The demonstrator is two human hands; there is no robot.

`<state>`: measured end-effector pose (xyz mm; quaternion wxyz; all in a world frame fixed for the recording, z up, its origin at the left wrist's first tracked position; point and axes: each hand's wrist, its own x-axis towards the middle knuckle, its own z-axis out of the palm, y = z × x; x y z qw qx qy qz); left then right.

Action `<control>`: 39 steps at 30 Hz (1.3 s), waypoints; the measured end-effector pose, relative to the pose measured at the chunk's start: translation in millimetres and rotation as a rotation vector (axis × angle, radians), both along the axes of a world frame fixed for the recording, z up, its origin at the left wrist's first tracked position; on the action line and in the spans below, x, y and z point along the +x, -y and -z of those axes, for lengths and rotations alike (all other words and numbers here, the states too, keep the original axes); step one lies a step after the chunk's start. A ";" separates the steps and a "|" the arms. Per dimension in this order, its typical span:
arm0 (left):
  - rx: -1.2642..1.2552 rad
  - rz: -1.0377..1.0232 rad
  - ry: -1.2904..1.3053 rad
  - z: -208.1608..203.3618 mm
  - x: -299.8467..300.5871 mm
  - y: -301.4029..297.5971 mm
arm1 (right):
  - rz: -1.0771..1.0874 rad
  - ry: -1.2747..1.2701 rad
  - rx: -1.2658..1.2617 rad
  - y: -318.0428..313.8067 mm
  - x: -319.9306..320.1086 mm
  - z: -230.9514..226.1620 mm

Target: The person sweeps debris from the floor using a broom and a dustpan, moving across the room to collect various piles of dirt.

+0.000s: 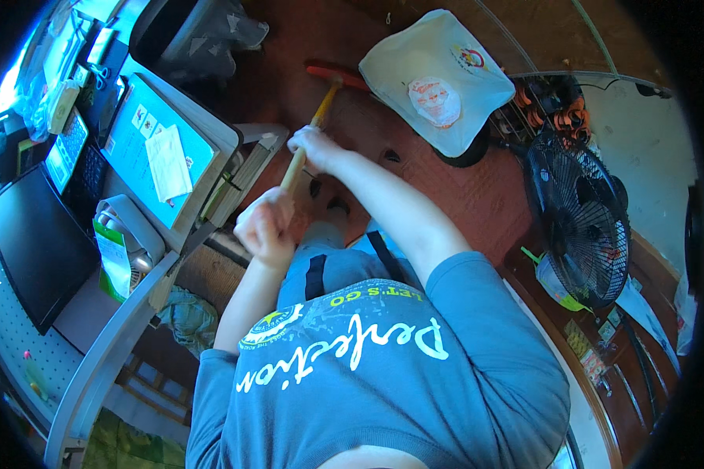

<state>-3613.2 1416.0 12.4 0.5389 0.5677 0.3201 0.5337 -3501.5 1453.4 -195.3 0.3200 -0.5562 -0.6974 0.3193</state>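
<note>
With both hands I grip the light wooden handle of a broom (296,172). The shaft slants up and away from me, turning yellow toward its far end. Its red head (339,76) lies on the reddish floor; the bristles cannot be made out. My left hand (266,227) is closed round the near end of the handle, slightly blurred. Farther along the shaft, my right hand (313,148) is wrapped round it. Just right of the broom head is a white square seat or cover (395,66) with a round orange-and-white patch and a small cartoon print.
On my left, a desk holds a blue book (137,129), a dark monitor (39,246) and a keyboard (68,148). Its pale metal frame (105,344) runs close to my left arm. A black fan (579,219) stands to the right. A dark bin with plastic (203,39) sits far left.
</note>
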 end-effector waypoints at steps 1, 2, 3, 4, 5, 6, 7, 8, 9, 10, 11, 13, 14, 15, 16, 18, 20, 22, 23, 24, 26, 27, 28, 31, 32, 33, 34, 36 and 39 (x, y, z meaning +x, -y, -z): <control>-0.031 0.021 0.027 -5.7 -11.4 6.7 | 0.040 -0.046 0.009 12.6 -16.2 7.2; -0.028 0.030 0.013 -12.6 -23.8 18.5 | -0.033 -0.058 -0.071 25.8 -27.4 -20.4; 0.016 0.109 -0.031 -23.4 -33.8 26.1 | -0.107 -0.007 -0.037 39.0 -30.3 -37.4; 0.035 0.143 -0.062 -33.7 -38.1 34.0 | -0.076 -0.075 -0.069 55.9 -41.1 -43.4; 0.076 0.209 -0.073 -40.7 -46.4 39.6 | -0.181 -0.003 -0.191 63.6 -48.8 -54.5; 0.089 0.221 -0.073 -49.5 -51.1 42.7 | -0.200 -0.035 -0.220 71.0 -54.9 -65.1; 0.102 0.231 -0.072 -57.6 -54.6 44.9 | -0.222 -0.065 -0.248 74.8 -58.3 -77.7; 0.133 0.228 -0.066 -61.2 -57.7 44.9 | -0.250 -0.053 -0.271 74.5 -60.0 -87.5; 0.163 0.226 -0.061 -64.5 -59.4 45.6 | -0.278 -0.041 -0.295 73.8 -61.3 -97.2; 0.193 0.191 -0.039 -69.8 -60.5 49.8 | -0.303 -0.024 -0.318 72.3 -60.7 -105.5; 0.240 0.185 -0.023 -75.9 -57.1 50.6 | -0.299 -0.014 -0.297 70.4 -58.5 -114.0; 0.330 0.164 0.006 -87.5 -46.1 51.8 | -0.299 0.007 -0.259 67.0 -52.3 -127.5; 0.353 0.168 -0.001 -86.1 -43.3 52.5 | -0.294 0.009 -0.228 64.5 -45.9 -128.3; 0.340 0.165 -0.012 -81.1 -39.7 51.7 | -0.216 -0.004 -0.108 64.9 -43.4 -116.9; 0.329 0.162 -0.024 -71.6 -36.5 50.7 | -0.240 0.069 -0.135 57.5 -33.1 -117.6; 0.260 0.070 -0.029 -46.8 -25.0 55.5 | -0.274 0.154 -0.141 45.2 -14.8 -91.5; 0.162 -0.066 -0.022 -13.4 -7.7 67.1 | -0.428 0.249 -0.219 33.7 7.3 -66.7; 0.080 -0.174 0.002 4.1 12.3 84.7 | -0.476 0.233 -0.206 45.9 24.0 -40.6; 0.038 -0.191 -0.010 2.7 17.4 97.4 | -0.550 0.285 -0.268 54.9 29.6 -53.0; 0.038 -0.215 -0.015 0.5 19.8 109.5 | -0.584 0.261 -0.241 66.4 28.9 -51.3; 0.087 -0.233 -0.012 -9.7 22.7 129.1 | -0.622 0.224 -0.231 90.2 27.2 -55.2; 0.036 -0.257 0.011 -15.3 24.7 146.5 | -0.650 0.187 -0.231 107.4 28.4 -61.0; 0.032 -0.285 0.000 -21.0 29.5 159.8 | -0.700 0.196 -0.265 121.0 29.4 -65.9; -0.033 -0.342 -0.104 -52.6 38.9 196.9 | -0.902 0.112 -0.359 155.1 24.4 -81.6; -0.072 -0.402 -0.112 -61.5 46.9 206.5 | -0.934 0.098 -0.389 160.2 28.3 -97.9; -0.057 -0.436 -0.126 -68.6 53.3 214.5 | -0.963 0.094 -0.383 167.4 30.6 -103.9; -0.033 -0.462 -0.136 -73.6 58.0 218.5 | -0.983 0.094 -0.371 169.2 32.0 -109.4; -0.021 -0.524 -0.173 -94.2 68.6 223.2 | -1.043 0.106 -0.338 173.7 34.0 -124.2; 0.052 -0.528 -0.184 -108.4 80.0 228.5 | -1.088 0.093 -0.272 167.0 42.7 -149.4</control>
